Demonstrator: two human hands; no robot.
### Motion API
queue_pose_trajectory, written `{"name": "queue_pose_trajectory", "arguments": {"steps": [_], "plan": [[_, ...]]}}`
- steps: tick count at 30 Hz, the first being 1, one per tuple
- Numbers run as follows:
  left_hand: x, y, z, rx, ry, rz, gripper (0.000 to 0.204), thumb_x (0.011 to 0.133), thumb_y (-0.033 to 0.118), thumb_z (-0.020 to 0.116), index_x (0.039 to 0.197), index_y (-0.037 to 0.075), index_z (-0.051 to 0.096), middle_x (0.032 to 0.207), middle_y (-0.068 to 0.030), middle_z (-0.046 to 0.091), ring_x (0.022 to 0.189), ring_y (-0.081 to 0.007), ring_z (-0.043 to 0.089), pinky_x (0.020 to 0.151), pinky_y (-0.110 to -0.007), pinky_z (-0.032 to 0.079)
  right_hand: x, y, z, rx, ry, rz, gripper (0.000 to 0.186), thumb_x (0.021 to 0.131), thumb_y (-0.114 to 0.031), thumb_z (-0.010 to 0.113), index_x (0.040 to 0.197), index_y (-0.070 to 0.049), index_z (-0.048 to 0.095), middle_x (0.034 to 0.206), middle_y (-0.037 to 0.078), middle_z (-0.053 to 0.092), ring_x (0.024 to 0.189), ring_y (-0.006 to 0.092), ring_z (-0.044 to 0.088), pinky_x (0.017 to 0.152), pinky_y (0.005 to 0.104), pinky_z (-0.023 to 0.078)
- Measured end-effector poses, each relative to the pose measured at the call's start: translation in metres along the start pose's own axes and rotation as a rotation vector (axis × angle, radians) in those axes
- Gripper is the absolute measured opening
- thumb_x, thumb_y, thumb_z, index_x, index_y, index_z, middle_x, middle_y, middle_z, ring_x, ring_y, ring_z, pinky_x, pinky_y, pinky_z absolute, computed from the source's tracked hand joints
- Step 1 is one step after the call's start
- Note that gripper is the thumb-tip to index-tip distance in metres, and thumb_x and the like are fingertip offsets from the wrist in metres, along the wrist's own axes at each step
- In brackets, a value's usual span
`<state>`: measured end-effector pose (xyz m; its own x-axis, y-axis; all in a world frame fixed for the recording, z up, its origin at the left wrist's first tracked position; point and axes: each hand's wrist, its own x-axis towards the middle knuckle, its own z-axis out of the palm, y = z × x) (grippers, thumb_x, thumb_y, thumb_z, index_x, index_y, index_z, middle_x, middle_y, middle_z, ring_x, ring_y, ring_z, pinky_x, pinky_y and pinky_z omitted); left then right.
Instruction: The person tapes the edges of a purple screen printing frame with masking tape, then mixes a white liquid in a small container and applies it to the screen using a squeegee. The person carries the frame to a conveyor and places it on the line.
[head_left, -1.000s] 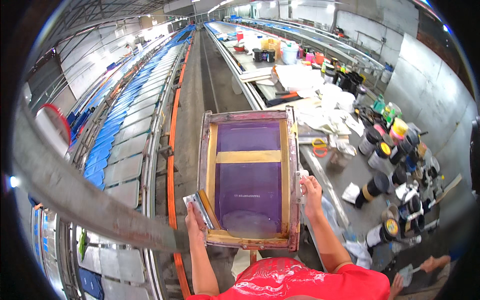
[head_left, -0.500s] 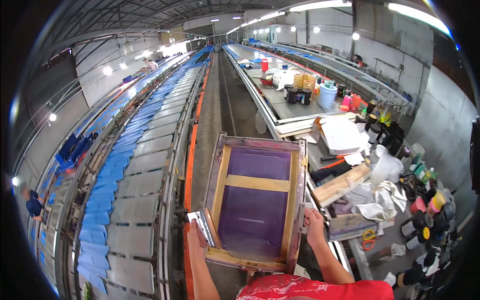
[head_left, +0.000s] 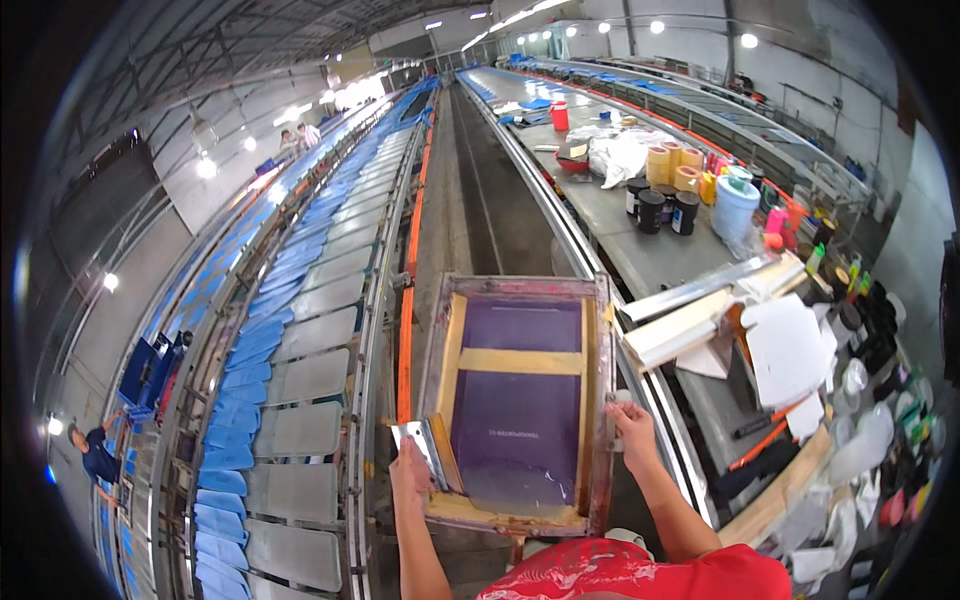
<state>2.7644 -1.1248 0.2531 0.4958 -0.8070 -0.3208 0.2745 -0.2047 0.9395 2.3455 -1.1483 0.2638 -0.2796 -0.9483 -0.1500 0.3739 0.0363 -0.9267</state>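
Note:
In front of my body is a screen-printing frame (head_left: 600, 470) with a worn purplish rim, dark purple mesh and yellowish tape strips around and across the mesh. My left hand (head_left: 408, 474) is closed around a squeegee (head_left: 428, 446) with a shiny metal side and a brown edge, which leans over the frame's lower left corner. Whether those fingers also grip the frame's rim is hidden. At the right side of the frame, my right hand (head_left: 630, 428) pinches a small metal tab (head_left: 612, 408) attached to the rim.
To my left runs a long printing table (head_left: 300, 490) with grey panels and blue fabric pieces (head_left: 235, 410). An orange rail (head_left: 412, 270) edges the aisle. The right table (head_left: 640, 250) carries black jars (head_left: 650, 210), tape rolls, wooden boards and clutter. A person (head_left: 98, 455) stands far left.
My view has shifted forward along the aisle, so the right table's jars and boards appear nearer. Both hands keep their holds on the squeegee and the frame's tab.

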Motion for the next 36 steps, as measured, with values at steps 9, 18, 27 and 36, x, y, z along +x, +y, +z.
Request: {"name": "queue_pose_trajectory", "arguments": {"steps": [9,18,27,36], "plan": [[0.165,0.026,0.079,0.016,0.077,-0.056,0.056,0.085,0.057,0.066,0.098,0.002,0.066,0.08,-0.0031,0.06,0.065,-0.0117,0.056,0.046,-0.03,0.041,0.207,0.013,0.09,-0.085,-0.058,0.104,0.015,0.086,-0.018,0.073,0.096,-0.008,0.067,0.078,-0.009,0.057,0.06,0.0012,0.04,0.053,0.0193,0.03],[0.424,0.12,0.199,0.072,0.06,-0.026,0.071,0.08,0.064,0.067,0.111,0.0,0.064,0.091,-0.0067,0.064,0.076,-0.0134,0.062,0.057,-0.034,0.049,0.442,-0.005,0.225,0.13,-0.007,0.229,0.022,0.095,-0.02,0.061,0.11,-0.004,0.065,0.079,-0.007,0.048,0.061,0.0025,0.039,0.058,0.0199,0.031],[0.629,0.188,0.318,-0.037,-0.2,-0.105,0.061,0.089,0.053,0.063,0.128,0.006,0.058,0.116,-0.0052,0.065,0.104,-0.0167,0.063,0.084,-0.032,0.051,0.604,0.014,0.293,0.231,0.1,0.233,0.027,0.099,-0.021,0.052,0.113,-0.004,0.066,0.087,-0.005,0.054,0.07,0.0068,0.044,0.066,0.0231,0.036],[0.849,0.258,0.474,0.202,-0.209,-0.007,0.047,0.085,0.059,0.067,0.088,0.012,0.061,0.074,0.0043,0.053,0.066,-0.0092,0.053,0.056,-0.025,0.041,0.859,0.016,0.391,0.307,0.183,0.17,0.02,0.093,-0.028,0.064,0.095,-0.008,0.068,0.079,-0.007,0.054,0.066,0.0047,0.044,0.064,0.0219,0.037]]}}
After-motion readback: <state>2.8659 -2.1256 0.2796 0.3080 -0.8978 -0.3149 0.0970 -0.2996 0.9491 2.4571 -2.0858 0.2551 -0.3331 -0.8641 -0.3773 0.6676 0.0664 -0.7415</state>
